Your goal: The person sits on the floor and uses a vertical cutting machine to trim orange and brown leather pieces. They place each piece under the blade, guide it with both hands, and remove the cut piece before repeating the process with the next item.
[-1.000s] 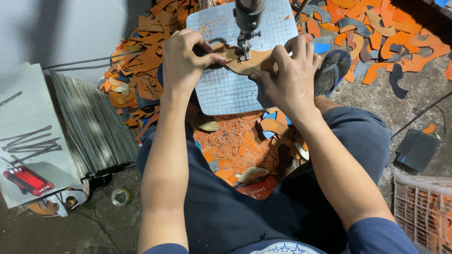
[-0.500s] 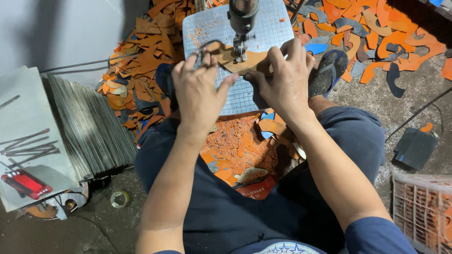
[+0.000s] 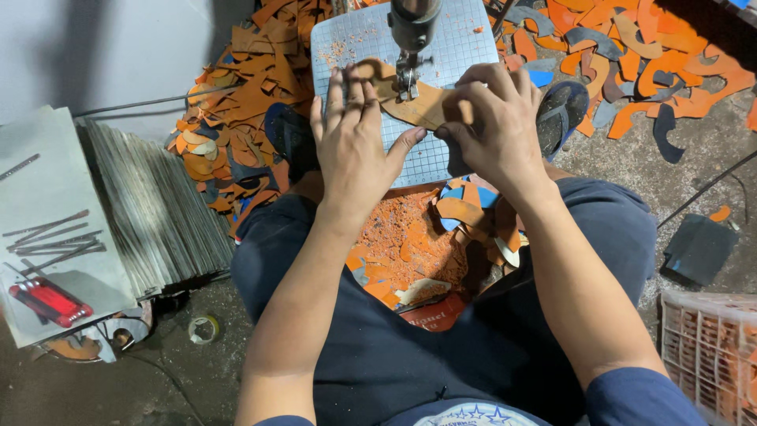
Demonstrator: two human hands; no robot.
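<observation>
Tan curved leather piece point(image 3: 418, 106) under the saw's blade point(image 3: 407, 79): left hand point(image 3: 352, 146) fingers flat, together; right hand point(image 3: 493, 126) pinches its edge; judged best fed slowly, fingertips clear.

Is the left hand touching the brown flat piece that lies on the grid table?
Touching. In the head view, the left hand lies flat with fingertips on the brown flat piece, no gap visible.

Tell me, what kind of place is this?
Probably a small craft workshop that cuts shapes from sheet material. A saw machine stands over a gridded table, orange offcuts litter the floor, and sheets are stacked nearby.
</observation>
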